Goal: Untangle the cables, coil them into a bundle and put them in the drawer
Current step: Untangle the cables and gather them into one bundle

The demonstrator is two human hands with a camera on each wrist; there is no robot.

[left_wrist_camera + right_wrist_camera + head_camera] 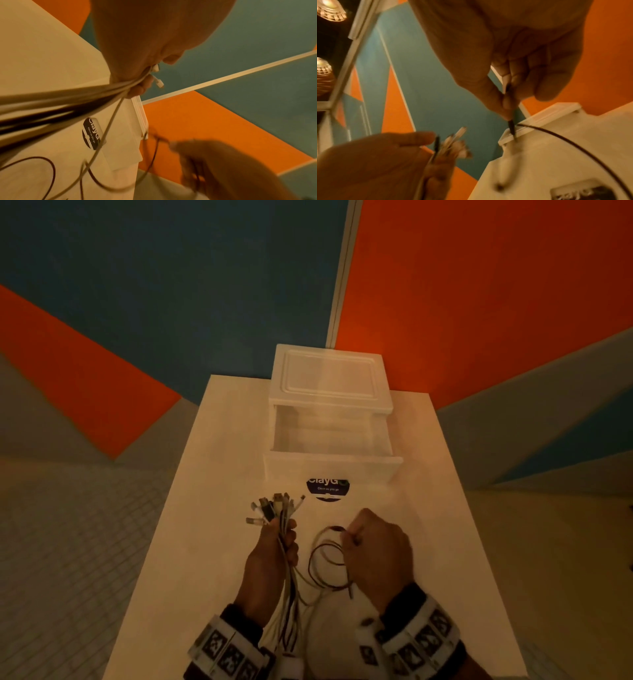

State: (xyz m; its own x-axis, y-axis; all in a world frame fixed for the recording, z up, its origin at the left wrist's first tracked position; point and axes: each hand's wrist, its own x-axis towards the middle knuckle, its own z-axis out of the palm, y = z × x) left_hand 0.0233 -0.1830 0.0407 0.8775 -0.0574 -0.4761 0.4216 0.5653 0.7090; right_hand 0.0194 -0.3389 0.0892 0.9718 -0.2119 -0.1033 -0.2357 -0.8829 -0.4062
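Above the near end of the worktop [212, 474], a sheaf of cables [287, 573] is gripped in the left hand [270, 563], fingers curled round it, with the plugs [274, 505] fanned out above the fist. The end of 1 dark cable [325, 559] is pinched between thumb and fingertips of the right hand [376, 549], just beside the left; the rest of that cable is seen looping between the 2 hands. Judged from this, the untangling step is nearly done and the dark cable is being gathered toward the others. For the next move, its end would need to be brought alongside the plugs and the whole sheaf coiled. Farther back, a white drawer [334, 463] is pulled open, nothing lying inside it, behind a dark round sticker [327, 491].
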